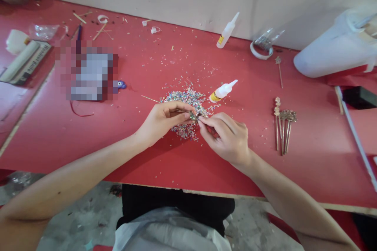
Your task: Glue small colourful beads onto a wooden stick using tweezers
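Note:
My left hand (166,119) holds a thin metal hairpin (150,98), its long stem sticking out to the left and its ornate head (193,116) between my two hands. The fingertips of my right hand (225,135) are pinched together at that head; whether a small stone is between them is too small to tell. Beneath and behind the hands lies a pile of small glittering rhinestones (186,131). A white glue bottle with a yellow label (223,91) lies just beyond my right hand.
Several ornate hairpins (282,131) lie at the right, with another (279,71) farther back. A second glue bottle (227,31) is near the wall, by a tape ring (261,51). A white cylinder (332,45) stands back right. A box (26,62) and blurred object (91,76) lie left.

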Motion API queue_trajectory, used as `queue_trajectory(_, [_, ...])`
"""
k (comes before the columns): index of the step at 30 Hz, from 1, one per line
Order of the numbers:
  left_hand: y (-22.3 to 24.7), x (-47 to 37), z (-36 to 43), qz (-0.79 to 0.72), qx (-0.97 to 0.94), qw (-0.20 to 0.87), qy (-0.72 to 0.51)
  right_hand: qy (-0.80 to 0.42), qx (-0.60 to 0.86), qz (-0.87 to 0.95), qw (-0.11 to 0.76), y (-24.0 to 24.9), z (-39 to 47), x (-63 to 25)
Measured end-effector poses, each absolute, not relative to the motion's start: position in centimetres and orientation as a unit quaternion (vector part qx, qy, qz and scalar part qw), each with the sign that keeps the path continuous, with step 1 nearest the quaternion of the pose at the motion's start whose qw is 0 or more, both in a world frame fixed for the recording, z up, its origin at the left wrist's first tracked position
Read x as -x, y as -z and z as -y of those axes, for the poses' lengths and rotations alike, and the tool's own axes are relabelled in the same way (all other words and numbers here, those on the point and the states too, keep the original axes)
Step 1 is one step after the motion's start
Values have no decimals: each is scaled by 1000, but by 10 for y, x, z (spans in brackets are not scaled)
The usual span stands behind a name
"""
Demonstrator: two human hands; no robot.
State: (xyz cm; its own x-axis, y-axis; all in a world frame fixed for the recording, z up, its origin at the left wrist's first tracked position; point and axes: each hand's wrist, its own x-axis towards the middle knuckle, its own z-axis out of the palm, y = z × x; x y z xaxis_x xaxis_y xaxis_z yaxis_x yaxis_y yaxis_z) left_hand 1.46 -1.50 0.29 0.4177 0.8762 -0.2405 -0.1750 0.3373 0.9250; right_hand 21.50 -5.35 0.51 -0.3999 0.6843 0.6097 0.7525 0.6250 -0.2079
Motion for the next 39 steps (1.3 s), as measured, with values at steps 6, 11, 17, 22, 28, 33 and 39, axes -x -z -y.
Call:
queue_trajectory(6, [-3,-15,15,-394,-441,718,-366,53,427,836,340,-5,53,-214])
queue_trajectory(11, [-5,-15,15,-395,-440,719,-364,58,423,840,334,-5,53,-214])
queue_trajectory(17, [-7,-16,15,-401,-443,716,-360,59,422,841,334,-6,53,-215])
queue_trajectory(22, [-7,-15,14,-401,-443,716,-360,-6,443,819,365,-6,54,-213])
queue_trajectory(28, [-4,-15,14,-394,-468,705,-358,-202,507,730,412,-10,54,-209])
queue_trajectory(33, [-7,-12,9,-397,-491,684,-365,-327,543,647,423,-12,51,-214])
queue_trajectory(39, [-11,-2,-2,-406,-538,676,-296,-283,544,689,387,-7,37,-228])
